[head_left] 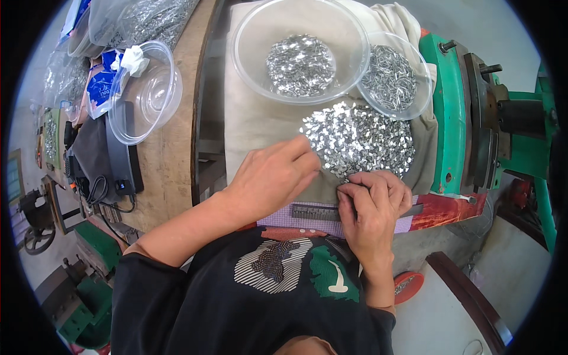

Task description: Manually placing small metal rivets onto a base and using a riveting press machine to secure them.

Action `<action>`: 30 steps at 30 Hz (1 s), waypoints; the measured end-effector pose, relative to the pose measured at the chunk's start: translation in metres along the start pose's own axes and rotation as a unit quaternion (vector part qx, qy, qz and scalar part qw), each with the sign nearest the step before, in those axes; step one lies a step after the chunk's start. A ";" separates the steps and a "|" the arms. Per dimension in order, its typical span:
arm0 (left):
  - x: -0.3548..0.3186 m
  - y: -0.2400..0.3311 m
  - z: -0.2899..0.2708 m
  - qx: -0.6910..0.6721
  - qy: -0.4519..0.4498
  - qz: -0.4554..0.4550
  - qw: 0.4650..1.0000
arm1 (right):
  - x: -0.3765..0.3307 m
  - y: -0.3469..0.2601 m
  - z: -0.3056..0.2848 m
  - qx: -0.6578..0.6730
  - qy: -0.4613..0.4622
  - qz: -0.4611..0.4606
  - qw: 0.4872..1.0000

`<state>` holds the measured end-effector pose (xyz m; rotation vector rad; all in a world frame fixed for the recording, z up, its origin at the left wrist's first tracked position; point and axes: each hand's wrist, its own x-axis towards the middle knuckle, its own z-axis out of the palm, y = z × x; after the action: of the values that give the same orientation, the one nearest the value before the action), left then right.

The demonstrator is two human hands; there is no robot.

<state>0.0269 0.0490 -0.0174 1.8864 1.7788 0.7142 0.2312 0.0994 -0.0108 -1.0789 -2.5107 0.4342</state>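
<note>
A heap of small shiny metal pieces [361,137] lies on a greyish cloth [254,127] in front of me. My left hand [277,173] rests at the heap's left edge, its fingers curled together; whatever they pinch is hidden. At the heap's near edge is my right hand [377,201], thumb and fingers bent inward, with the fingertips by the metal pieces. I cannot make out what it holds. Below the hands, a dark slotted metal strip [313,212] lies on a purple checked cloth [278,214], partly covered by my right hand.
Behind the heap stand a large clear bowl [242,56] of metal flakes and a smaller clear tub [425,89] of thin metal pins. Green machinery [445,136] borders the right. Leftward, a wooden table [171,160] carries a clear plastic tub [160,97] and a dark power strip [122,157].
</note>
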 end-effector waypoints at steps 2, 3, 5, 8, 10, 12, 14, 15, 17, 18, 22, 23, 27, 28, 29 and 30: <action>0.000 0.000 0.000 0.011 0.008 0.001 1.000 | -0.001 0.005 0.002 0.002 -0.008 -0.014 1.000; -0.003 0.003 -0.002 0.003 0.008 0.004 1.000 | -0.002 0.006 0.000 0.002 -0.008 -0.014 1.000; -0.011 0.011 -0.005 -0.007 0.005 0.007 1.000 | -0.006 0.007 -0.005 0.067 -0.020 -0.026 0.997; -0.023 0.024 -0.005 -0.045 0.034 0.052 0.997 | -0.013 0.011 -0.007 0.088 -0.041 -0.032 0.995; -0.026 0.026 0.003 -0.056 0.019 0.070 0.996 | -0.016 0.011 -0.008 0.092 -0.046 -0.033 0.994; -0.026 0.026 0.007 -0.046 0.009 0.075 0.996 | -0.019 0.010 -0.008 0.095 -0.050 -0.034 0.994; -0.028 0.026 0.010 -0.037 -0.001 0.081 0.996 | -0.021 0.009 -0.008 0.099 -0.053 -0.041 0.993; -0.029 0.026 0.011 -0.028 -0.003 0.077 0.997 | -0.021 0.008 -0.008 0.099 -0.053 -0.041 0.993; -0.030 0.025 0.012 -0.018 -0.006 0.075 0.997 | -0.022 0.005 -0.005 0.083 -0.038 -0.058 0.994; -0.030 0.025 0.012 -0.017 0.000 0.071 0.997 | -0.022 0.004 -0.004 0.082 -0.037 -0.057 0.994; -0.031 0.026 0.011 -0.032 0.018 0.054 0.998 | -0.023 0.000 -0.002 0.057 -0.028 -0.070 0.996; -0.032 0.025 0.010 -0.033 0.018 0.054 0.998 | -0.023 -0.001 -0.003 0.046 -0.025 -0.070 0.996; -0.043 0.021 0.006 -0.044 0.017 0.042 0.998 | -0.022 0.002 -0.006 0.046 -0.021 -0.072 0.996; -0.045 0.020 0.005 -0.041 0.014 0.048 0.998 | -0.022 0.005 -0.007 0.047 -0.021 -0.065 0.997; -0.045 0.019 0.005 -0.041 0.015 0.047 0.998 | -0.023 0.007 -0.008 0.049 -0.020 -0.058 0.997; -0.046 0.019 0.004 -0.026 0.014 0.064 0.997 | -0.022 0.009 -0.010 0.048 -0.020 -0.059 0.997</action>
<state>0.0424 0.0022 -0.0113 1.9793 1.6506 0.8288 0.2554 0.0905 -0.0107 -0.8902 -2.5437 0.5432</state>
